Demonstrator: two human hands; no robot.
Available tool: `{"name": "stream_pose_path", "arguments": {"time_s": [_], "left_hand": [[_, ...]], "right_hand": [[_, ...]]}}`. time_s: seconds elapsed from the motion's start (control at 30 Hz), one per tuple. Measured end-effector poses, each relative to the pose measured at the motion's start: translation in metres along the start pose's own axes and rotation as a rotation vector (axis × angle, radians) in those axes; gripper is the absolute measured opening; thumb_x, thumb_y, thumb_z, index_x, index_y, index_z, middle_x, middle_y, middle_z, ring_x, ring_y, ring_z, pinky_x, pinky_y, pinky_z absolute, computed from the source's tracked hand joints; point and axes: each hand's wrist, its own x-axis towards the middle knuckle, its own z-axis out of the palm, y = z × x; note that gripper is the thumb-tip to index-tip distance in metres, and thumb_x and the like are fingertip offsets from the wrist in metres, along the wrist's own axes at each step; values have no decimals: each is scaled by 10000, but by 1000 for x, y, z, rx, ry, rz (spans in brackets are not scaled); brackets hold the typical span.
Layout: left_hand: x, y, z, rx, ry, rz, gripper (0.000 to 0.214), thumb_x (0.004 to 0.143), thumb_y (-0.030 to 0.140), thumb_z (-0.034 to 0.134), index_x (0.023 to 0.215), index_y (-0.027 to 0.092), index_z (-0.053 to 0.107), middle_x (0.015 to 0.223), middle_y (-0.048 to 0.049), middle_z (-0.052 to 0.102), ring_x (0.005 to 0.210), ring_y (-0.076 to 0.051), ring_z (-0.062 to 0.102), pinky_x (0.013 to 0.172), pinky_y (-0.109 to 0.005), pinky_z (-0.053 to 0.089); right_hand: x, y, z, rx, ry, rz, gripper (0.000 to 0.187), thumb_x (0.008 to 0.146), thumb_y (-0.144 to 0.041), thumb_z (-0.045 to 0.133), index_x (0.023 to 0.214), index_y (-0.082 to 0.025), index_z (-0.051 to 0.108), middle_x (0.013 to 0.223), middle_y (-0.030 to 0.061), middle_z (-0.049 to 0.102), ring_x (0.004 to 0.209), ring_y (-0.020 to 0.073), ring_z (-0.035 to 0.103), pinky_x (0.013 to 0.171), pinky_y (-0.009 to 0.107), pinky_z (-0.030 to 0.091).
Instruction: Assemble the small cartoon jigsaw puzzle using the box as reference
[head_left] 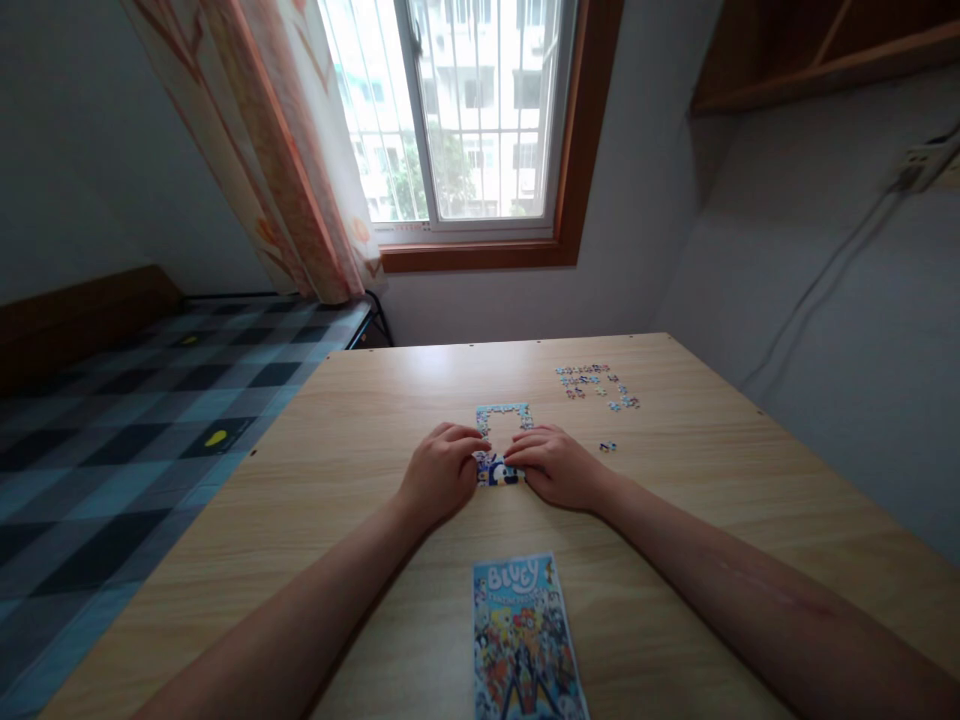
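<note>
A partly assembled jigsaw puzzle (502,475) lies flat on the wooden table. Its border forms a frame around bare wood, and the near end is filled with a dark blue and white picture. At its left edge rests my left hand (442,468), with slightly bent fingers reaching over the border. My right hand (559,467) lies along the right side, fingers stretched and apart over the filled part. No loose piece shows in either hand. Both hands hide parts of the puzzle's sides. Nearer to me is a colourful picture sheet (525,635) marked "Bluey".
Loose puzzle pieces (589,380) are spread at the table's back right, with a small cluster (607,447) nearer my right hand. The table (360,420) stands beside a bed with a checked cover (150,430). A window (480,110) and curtain (285,150) are behind.
</note>
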Motion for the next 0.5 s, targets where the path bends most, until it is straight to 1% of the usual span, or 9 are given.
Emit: {"name": "stream_pose_path", "arguments": {"time_s": [0.07, 0.2, 0.3, 0.5], "left_hand": [[0, -2, 0, 14, 3, 3, 334, 795, 41, 568, 944, 232, 798, 1019, -47, 755, 961, -221, 644, 925, -406, 552], [0, -6, 2, 44, -75, 60, 338, 797, 62, 591, 953, 267, 809, 1081, -45, 754, 999, -232, 641, 935, -417, 548], [0, -7, 2, 57, -119, 71, 354, 804, 66, 580, 953, 286, 814, 1109, -40, 753, 1020, -242, 640, 948, -430, 545], [1, -7, 2, 62, -136, 62, 370, 807, 61, 570, 958, 295, 814, 1094, -34, 753, 1022, -234, 645, 952, -414, 542]], "right_hand": [[0, -1, 0, -4, -3, 6, 337, 833, -59, 569, 1026, -244, 775, 1093, 26, 779, 1107, 211, 681, 1014, 392, 457], [1, -1, -1, -20, -4, 13, 336, 823, -60, 577, 1025, -242, 774, 1086, 29, 782, 1120, 211, 679, 1032, 396, 446], [1, -1, -2, -27, -6, 15, 338, 815, -58, 579, 1020, -245, 773, 1088, 28, 782, 1117, 208, 681, 1035, 395, 443], [2, 0, -1, -23, -1, 10, 313, 827, -75, 581, 1013, -248, 765, 1086, 28, 783, 1112, 211, 679, 1023, 401, 444]]}}
